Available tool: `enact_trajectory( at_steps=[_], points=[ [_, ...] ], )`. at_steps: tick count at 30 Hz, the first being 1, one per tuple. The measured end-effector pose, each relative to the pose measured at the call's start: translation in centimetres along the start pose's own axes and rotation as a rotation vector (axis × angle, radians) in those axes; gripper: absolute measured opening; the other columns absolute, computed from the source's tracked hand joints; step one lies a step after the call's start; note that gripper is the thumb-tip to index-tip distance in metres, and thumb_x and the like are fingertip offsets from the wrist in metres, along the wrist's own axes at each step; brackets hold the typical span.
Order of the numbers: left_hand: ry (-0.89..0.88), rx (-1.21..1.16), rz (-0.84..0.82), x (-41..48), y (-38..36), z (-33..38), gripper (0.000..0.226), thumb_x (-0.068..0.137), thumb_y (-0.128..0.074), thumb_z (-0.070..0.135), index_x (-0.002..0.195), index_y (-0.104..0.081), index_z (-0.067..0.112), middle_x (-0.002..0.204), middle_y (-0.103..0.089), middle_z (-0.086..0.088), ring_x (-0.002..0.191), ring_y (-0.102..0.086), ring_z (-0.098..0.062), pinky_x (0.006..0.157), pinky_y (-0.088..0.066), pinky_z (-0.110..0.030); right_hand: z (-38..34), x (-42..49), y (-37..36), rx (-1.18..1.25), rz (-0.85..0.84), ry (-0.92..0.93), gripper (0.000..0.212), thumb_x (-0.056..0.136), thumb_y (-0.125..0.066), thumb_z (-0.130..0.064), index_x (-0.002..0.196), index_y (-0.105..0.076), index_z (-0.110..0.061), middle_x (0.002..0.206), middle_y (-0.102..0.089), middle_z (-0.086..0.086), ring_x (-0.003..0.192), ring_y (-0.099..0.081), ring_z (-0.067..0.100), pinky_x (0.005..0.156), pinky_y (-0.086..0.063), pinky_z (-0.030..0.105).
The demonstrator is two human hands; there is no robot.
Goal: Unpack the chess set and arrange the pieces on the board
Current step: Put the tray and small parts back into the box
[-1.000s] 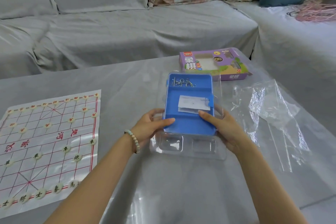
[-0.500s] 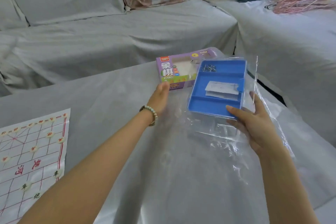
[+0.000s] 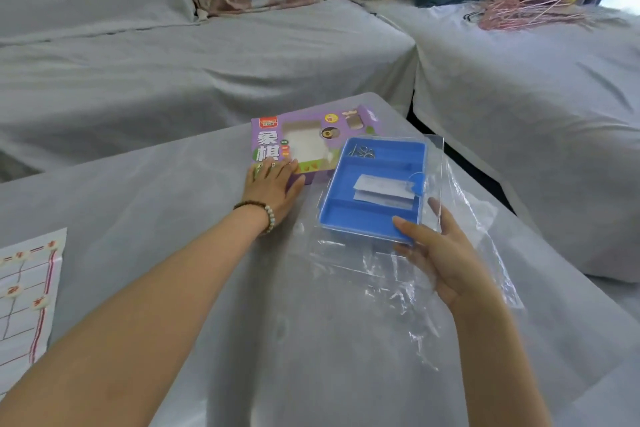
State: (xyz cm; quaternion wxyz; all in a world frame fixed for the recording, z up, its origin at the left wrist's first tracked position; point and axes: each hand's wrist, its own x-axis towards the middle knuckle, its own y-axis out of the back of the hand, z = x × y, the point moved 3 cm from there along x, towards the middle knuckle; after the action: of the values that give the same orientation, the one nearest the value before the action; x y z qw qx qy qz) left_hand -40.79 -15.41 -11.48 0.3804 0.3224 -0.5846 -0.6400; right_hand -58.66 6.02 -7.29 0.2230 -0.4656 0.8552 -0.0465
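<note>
The fingers of the right hand are curled round the near right corner of the blue tray. The thumb lies across the top rim, and one finger shows up the side through the clear cover around the tray. A folded white slip lies in the middle compartment and a small tangle of metal bits in the far one. I see no chessmen in it. Whether its far end rests on anything, I cannot tell.

The left hand has nothing in its grasp. Its fingers are straight and flat, pressing on the near left corner of the purple box. The box lies flat on the counter, just beside the tray. From here the tray's far corner seems to overlap it.

A crumpled clear bag is spread under the tray and the right hand. The board lies well apart at the counter's left edge, with round pieces on its lines.

This looks like tidying the empty packaging aside. To do it well, I'd keep the tray level so the slip and metal bits don't slide out. I'd set it on bare counter rather than on that slippery bag, and well in from the right edge. The flat hand should hold the box steady meanwhile.
</note>
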Motion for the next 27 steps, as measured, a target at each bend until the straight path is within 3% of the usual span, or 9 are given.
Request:
enact_trajectory(
  at_steps=[5,8,11,14,18,21,23,27],
  points=[
    [-0.122,-0.033,0.105,-7.2,1.2,-6.9,0.083,0.081,0.001,0.071,0.139,-0.036,0.024,0.145,-0.036,0.005,0.137,-0.026,-0.019,0.108,-0.009,-0.034,-0.6,-0.6,-0.9,0.053,-0.099,0.027,0.084,0.064,-0.074,-0.013,0.139,-0.038,-0.027,0.109,-0.070,0.001,0.094,-0.069,0.020,0.065,-0.056,0.024],
    [-0.133,-0.058,0.085,-11.8,2.2,-11.7,0.083,0.083,0.001,0.071,0.134,-0.042,0.024,0.143,-0.040,0.006,0.136,-0.029,-0.019,0.111,-0.010,-0.035,-1.1,-1.0,-0.9,0.110,-0.135,0.052,0.079,0.070,-0.071,-0.011,0.140,-0.039,-0.026,0.119,-0.065,0.002,0.095,-0.069,0.017,0.066,-0.055,0.022],
    [-0.032,-0.065,0.127,-14.8,3.6,-14.4,0.085,0.083,0.000,0.072,0.122,-0.054,0.019,0.133,-0.052,-0.001,0.128,-0.041,-0.025,0.108,-0.014,-0.035,-1.3,-1.5,-1.1,0.126,-0.164,0.083,0.075,0.071,-0.069,-0.011,0.139,-0.040,-0.027,0.118,-0.065,0.000,0.094,-0.069,0.015,0.066,-0.055,0.020],
    [0.112,-0.103,0.198,-16.3,4.7,-12.5,0.083,0.080,-0.007,0.069,0.132,-0.045,0.016,0.139,-0.044,-0.007,0.135,-0.030,-0.028,0.110,-0.012,-0.040,-1.1,-2.2,-1.6,0.103,-0.178,0.071,0.080,0.067,-0.073,-0.015,0.139,-0.040,-0.028,0.122,-0.062,0.001,0.100,-0.067,0.017,0.070,-0.056,0.023],
    [0.018,-0.165,0.079,-16.9,2.7,-4.6,0.102,0.064,0.017,0.081,0.146,-0.015,0.029,0.153,-0.020,0.003,0.142,-0.012,-0.022,0.114,-0.005,-0.044,-1.0,-3.1,-1.8,0.071,-0.192,0.064,0.078,0.070,-0.073,-0.013,0.139,-0.039,-0.026,0.125,-0.061,0.003,0.101,-0.067,0.019,0.067,-0.056,0.023],
    [0.048,-0.113,0.011,-17.1,1.2,-1.3,0.097,0.061,0.006,0.082,0.145,-0.004,0.036,0.153,-0.016,0.006,0.142,-0.005,-0.025,0.112,0.004,-0.050,-1.3,-4.5,-1.0,0.019,-0.224,0.081,0.097,0.051,-0.085,-0.024,0.138,-0.042,-0.027,0.121,-0.064,0.002,0.099,-0.067,0.019,0.068,-0.055,0.022],
    [0.032,-0.046,0.046,-18.2,0.8,-1.2,0.103,0.057,0.002,0.088,0.145,-0.006,0.035,0.150,-0.021,0.005,0.141,-0.007,-0.027,0.111,0.004,-0.051,-1.4,-5.6,0.0,-0.048,-0.253,0.096,0.103,0.044,-0.089,-0.028,0.136,-0.043,-0.030,0.117,-0.067,0.000,0.096,-0.068,0.018,0.068,-0.055,0.021],
    [-0.148,-0.044,0.117,-21.5,1.1,-3.8,0.105,0.059,0.000,0.091,0.142,-0.025,0.033,0.141,-0.036,0.004,0.139,-0.019,-0.027,0.112,-0.005,-0.051,-0.8,-8.4,2.1,-0.159,-0.268,0.088,0.077,0.069,-0.068,-0.013,0.138,-0.040,-0.034,0.118,-0.065,-0.001,0.084,-0.069,0.011,0.060,-0.053,0.018]
  ],
)
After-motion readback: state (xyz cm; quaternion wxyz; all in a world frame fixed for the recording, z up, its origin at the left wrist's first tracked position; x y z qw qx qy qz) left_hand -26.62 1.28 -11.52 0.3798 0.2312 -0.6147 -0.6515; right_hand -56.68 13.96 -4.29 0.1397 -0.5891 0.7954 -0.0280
